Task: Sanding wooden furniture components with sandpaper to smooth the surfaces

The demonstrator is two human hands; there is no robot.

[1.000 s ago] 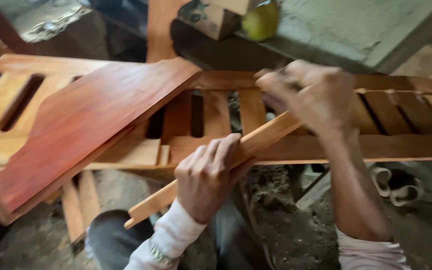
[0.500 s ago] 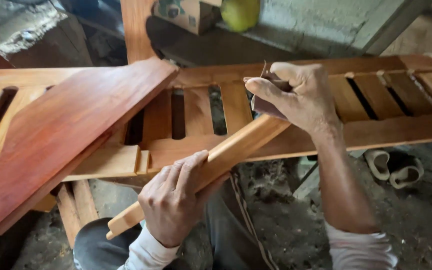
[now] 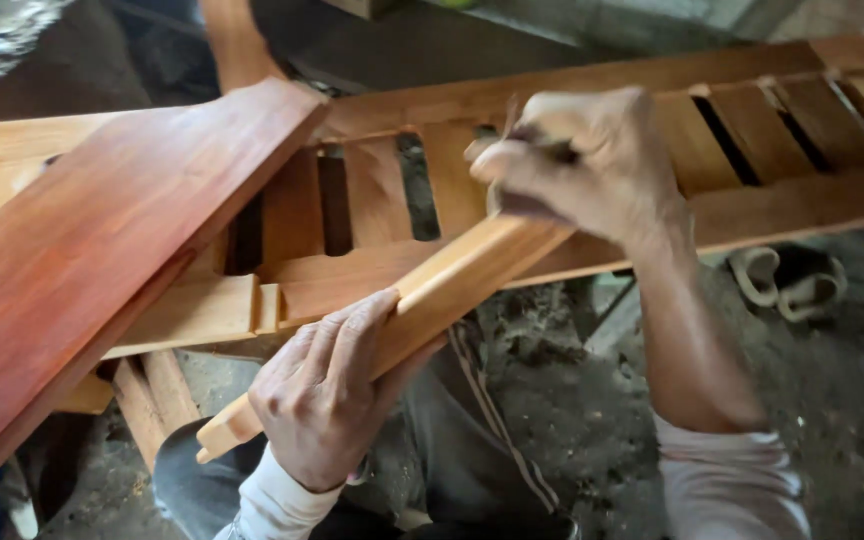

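My left hand grips the lower part of a pale wooden stick that slants up to the right. At the stick's upper end my right hand presses down on it, fingers closed on a small dark sheet that looks like sandpaper; it is mostly hidden and blurred. The stick's top rests on a slatted wooden frame lying across in front of me.
A reddish-brown board lies tilted over the left part of the frame. Short wood strips sit under the frame at lower left. A pair of sandals lies on the dirt floor at right. My knees are below.
My right hand has slid down the stick toward me, from far up the frame to its upper end. The view has moved closer. The left hand keeps its grip.
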